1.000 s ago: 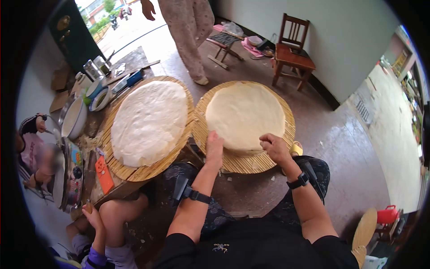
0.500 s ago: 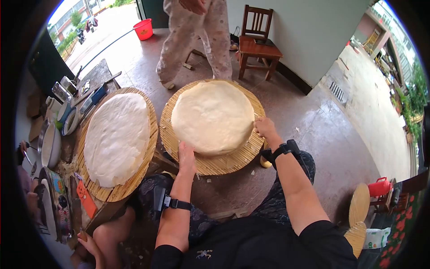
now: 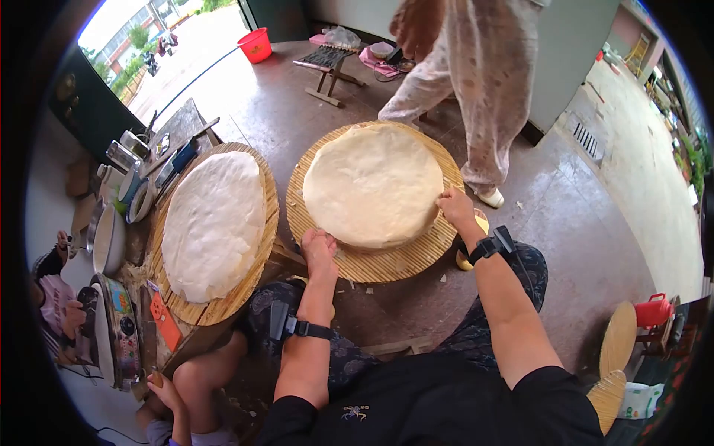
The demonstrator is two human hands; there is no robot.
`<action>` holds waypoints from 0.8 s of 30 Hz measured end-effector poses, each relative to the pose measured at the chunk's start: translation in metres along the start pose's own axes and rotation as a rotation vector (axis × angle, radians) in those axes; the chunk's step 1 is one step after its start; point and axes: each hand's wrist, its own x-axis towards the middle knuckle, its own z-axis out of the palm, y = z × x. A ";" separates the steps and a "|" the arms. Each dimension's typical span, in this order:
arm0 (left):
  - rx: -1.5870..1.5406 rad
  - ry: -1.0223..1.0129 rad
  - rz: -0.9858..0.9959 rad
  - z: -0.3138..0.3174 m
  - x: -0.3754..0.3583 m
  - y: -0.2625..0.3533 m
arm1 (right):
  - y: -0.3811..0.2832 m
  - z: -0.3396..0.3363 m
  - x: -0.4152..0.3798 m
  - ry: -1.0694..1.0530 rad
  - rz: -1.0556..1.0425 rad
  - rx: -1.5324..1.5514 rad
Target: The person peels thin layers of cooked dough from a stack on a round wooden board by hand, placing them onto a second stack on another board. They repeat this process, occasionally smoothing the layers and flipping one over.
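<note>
A thick, round pile of thin pale dough sheets (image 3: pixel 372 182) lies on a round slatted mat (image 3: pixel 394 266) in front of me. At its right edge, my right hand (image 3: pixel 456 208) is closed in a pinch on the rim of a sheet. My left hand (image 3: pixel 320 249) has its fingers curled together at the near left edge, apparently pinching the rim there too; its fingertips are partly hidden. To the left, a second slatted mat (image 3: pixel 269 212) bears a flatter, whiter round of dough sheets (image 3: pixel 216 223).
Behind the pile, a person in spotted trousers (image 3: pixel 491 97) stands close. A folding stool (image 3: pixel 329 70) and a red bucket (image 3: pixel 255 46) are farther back. Bowls (image 3: pixel 109 239) and a round griddle (image 3: pixel 115 331) crowd the left, where another person's hand (image 3: pixel 167 390) shows.
My left hand has gone from flatter against the pile's edge to curled fingers. The standing person has moved right, covering the chair and exposing the stool. My view has shifted slightly.
</note>
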 end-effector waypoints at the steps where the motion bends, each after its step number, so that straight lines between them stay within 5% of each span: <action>1: -0.087 -0.007 0.015 -0.001 0.003 -0.003 | 0.000 0.000 -0.001 0.005 -0.012 -0.012; 9: -0.203 -0.137 -0.057 0.010 0.001 0.003 | -0.007 -0.002 -0.013 -0.002 0.054 0.179; 11: -0.141 -0.325 -0.083 0.009 0.006 0.003 | -0.009 -0.004 -0.015 -0.006 0.056 0.245; 17: -0.406 -0.335 -0.107 0.021 0.000 0.027 | -0.015 -0.008 -0.020 -0.086 0.126 0.478; 24: -0.254 -0.324 -0.202 0.025 -0.008 0.010 | -0.039 -0.016 -0.023 -0.191 0.157 0.922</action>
